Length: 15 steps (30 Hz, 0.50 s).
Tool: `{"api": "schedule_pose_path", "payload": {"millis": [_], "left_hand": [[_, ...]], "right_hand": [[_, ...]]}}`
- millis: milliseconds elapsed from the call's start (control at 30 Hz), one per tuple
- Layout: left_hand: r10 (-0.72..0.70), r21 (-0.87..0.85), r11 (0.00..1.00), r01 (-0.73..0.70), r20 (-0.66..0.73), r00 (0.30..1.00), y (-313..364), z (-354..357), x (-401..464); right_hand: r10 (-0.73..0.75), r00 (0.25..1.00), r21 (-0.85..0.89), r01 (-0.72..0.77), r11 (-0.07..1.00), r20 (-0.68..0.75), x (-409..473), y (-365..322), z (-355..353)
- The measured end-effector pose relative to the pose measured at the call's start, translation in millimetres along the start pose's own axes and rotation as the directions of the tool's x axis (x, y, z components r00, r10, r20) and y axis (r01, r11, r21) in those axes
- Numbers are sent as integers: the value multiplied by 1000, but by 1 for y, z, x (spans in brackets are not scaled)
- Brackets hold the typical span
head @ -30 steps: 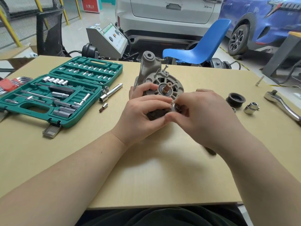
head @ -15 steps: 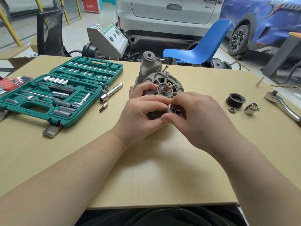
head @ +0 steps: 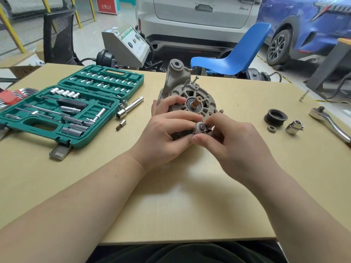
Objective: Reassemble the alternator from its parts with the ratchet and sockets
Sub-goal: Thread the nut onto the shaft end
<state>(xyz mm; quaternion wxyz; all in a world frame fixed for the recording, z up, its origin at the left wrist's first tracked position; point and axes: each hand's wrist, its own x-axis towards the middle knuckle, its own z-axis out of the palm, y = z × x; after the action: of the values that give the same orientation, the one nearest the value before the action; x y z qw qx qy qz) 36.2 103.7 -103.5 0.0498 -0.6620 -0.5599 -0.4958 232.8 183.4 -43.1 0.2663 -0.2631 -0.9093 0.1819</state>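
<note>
So the alternator (head: 191, 103) is standing on its side about mid-tabletop (head: 171, 205), shaft pointing up toward the person, which makes sense since that face is where the remaining bits go on. The left hand (head: 163, 135) is wrapped around the near left side of the housing, fingers curled over it, basically acting as a vise so it doesn't roll. The right hand (head: 228, 141) has its thumb and fingertips pinched on a small silver socket (head: 200, 128) right at the lower front edge of the housing. My guess is they're spinning a bolt in by fingers first to start the thread before any real torque goes on. Can't see the bolt itself, the socket covers it.

Everything else is parked within reach on the right: the black pulley (head: 275, 117), a loose nut (head: 271, 129) just in front of it, a bigger socket (head: 294, 127) beside that, and the ratchet (head: 330, 120) further out near the edge. Looks like those are lined up for later, pulley and nut going on the shaft last, I'd reckon. One long bolt (head: 195, 80) sticks up loose at the top of the housing, so that one's not snugged down yet. The green socket case (head: 72, 109) lies open on the left with a few pieces and an extension bar (head: 130, 107) pulled out next to it.
</note>
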Motion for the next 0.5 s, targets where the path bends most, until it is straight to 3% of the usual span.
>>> {"api": "schedule_pose_path", "payload": {"millis": [167, 233, 267, 333, 400, 433, 500], "left_hand": [[-6, 11, 1000, 7, -87, 996, 0, 6, -1], [-9, 13, 1000, 10, -88, 996, 0, 5, -1], [-9, 12, 1000, 10, -81, 997, 0, 5, -1], [-8, 9, 1000, 9, -51, 999, 1, 3, 0], [-7, 5, 1000, 7, -28, 1000, 2, 0, 1], [-6, 0, 1000, 6, -22, 1000, 3, -1, 2], [-2, -6, 1000, 2, -17, 1000, 3, -1, 3]], "right_hand": [[56, 998, -75, -56, 996, -4, -6, -7, 11], [128, 991, 60, -131, 990, 47, -5, -8, 16], [198, 976, 210, -213, 954, 90, -4, -8, 17], [331, 912, 569, -410, 713, 243, -3, -7, 15], [353, 848, 763, -517, 389, 395, -4, -5, 10], [341, 828, 787, -543, 291, 445, -5, -4, 7], [300, 810, 785, -574, 234, 503, -5, -1, 4]]}}
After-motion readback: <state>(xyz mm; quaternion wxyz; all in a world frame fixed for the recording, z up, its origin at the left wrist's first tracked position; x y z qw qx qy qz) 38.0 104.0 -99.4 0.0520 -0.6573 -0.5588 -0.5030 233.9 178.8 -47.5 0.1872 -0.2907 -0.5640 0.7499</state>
